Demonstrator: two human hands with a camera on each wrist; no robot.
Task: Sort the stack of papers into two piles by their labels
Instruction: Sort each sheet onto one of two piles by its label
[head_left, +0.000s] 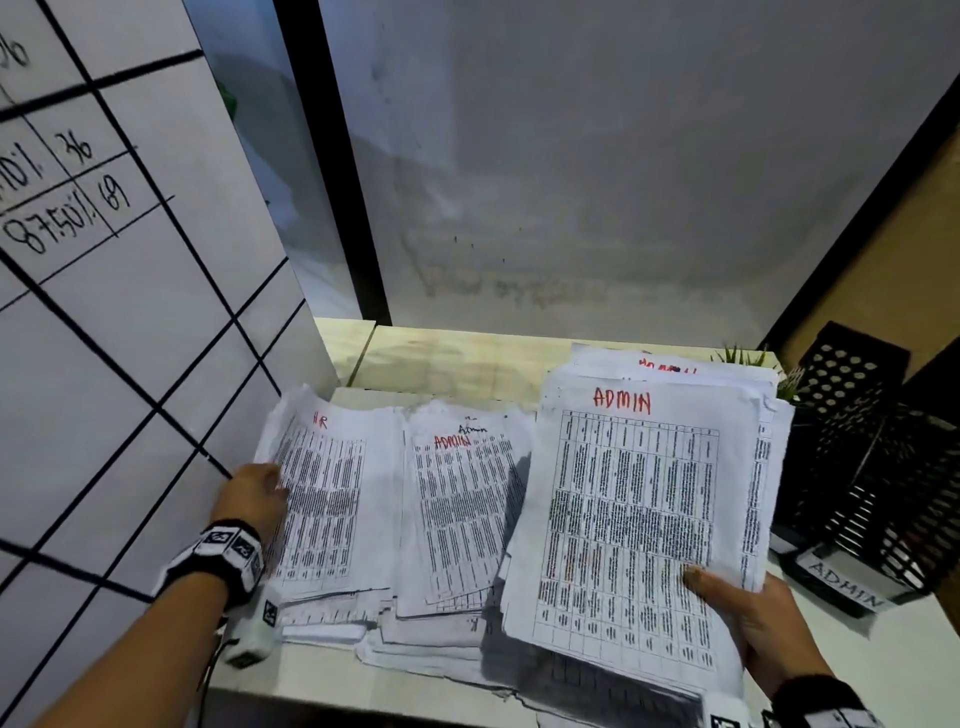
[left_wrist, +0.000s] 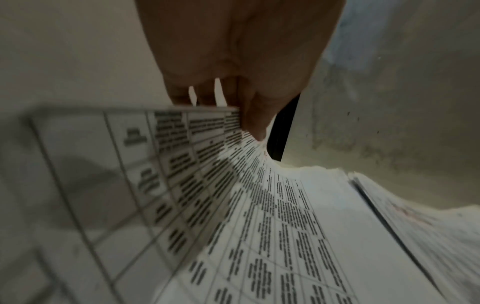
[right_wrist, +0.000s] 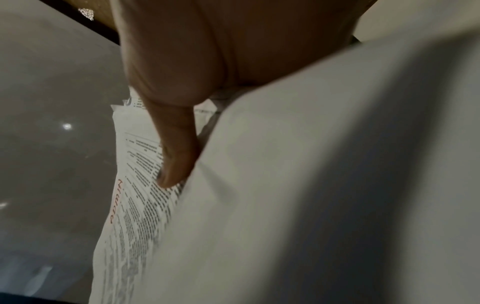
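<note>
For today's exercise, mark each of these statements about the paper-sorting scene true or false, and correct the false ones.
1. The right hand holds a bundle of papers whose top sheet reads ADMIN in red. True.
2. The left hand rests on a sheet labelled ADMIN. False: the sheet under it is labelled HR.
3. The black mesh tray at the right carries a tag reading ADMIN. True.
4. The middle pile's top sheet is labelled HR. False: it reads Admin.
5. The right thumb lies under the bundle. False: it presses on the top sheet.
</note>
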